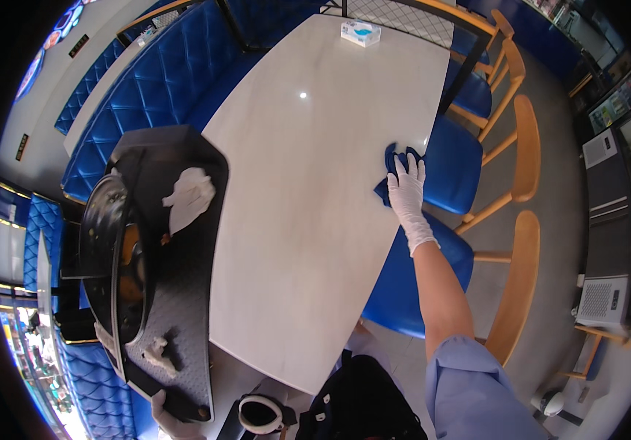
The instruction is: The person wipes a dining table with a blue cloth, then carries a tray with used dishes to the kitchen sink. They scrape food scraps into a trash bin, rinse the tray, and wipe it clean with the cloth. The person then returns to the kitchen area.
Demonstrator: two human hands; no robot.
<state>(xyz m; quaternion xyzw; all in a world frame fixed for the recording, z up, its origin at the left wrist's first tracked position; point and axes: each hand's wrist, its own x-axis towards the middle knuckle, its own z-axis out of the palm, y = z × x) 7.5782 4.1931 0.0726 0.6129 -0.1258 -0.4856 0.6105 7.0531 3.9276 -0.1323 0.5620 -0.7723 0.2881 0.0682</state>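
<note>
My right hand (pixel 408 192), in a white glove, presses a dark blue cloth (pixel 386 190) onto the light tabletop (pixel 304 220) near its right edge. At the lower left, my left hand (pixel 170 415), gloved too, grips the near end of a black tray (pixel 183 286); part of the hand is cut off by the picture's rim. The tray overlaps the table's left side. On it are a dark pan (pixel 109 231) with brownish remains, a crumpled white tissue (pixel 190 195) and a smaller crumpled tissue (pixel 160 355).
A tissue box (pixel 360 33) stands at the table's far end, by a black metal frame. Wooden chairs with blue seats (pixel 453 170) line the right side. A quilted blue bench (pixel 150 99) runs along the left. A bin with a white ring (pixel 260 413) is below the near edge.
</note>
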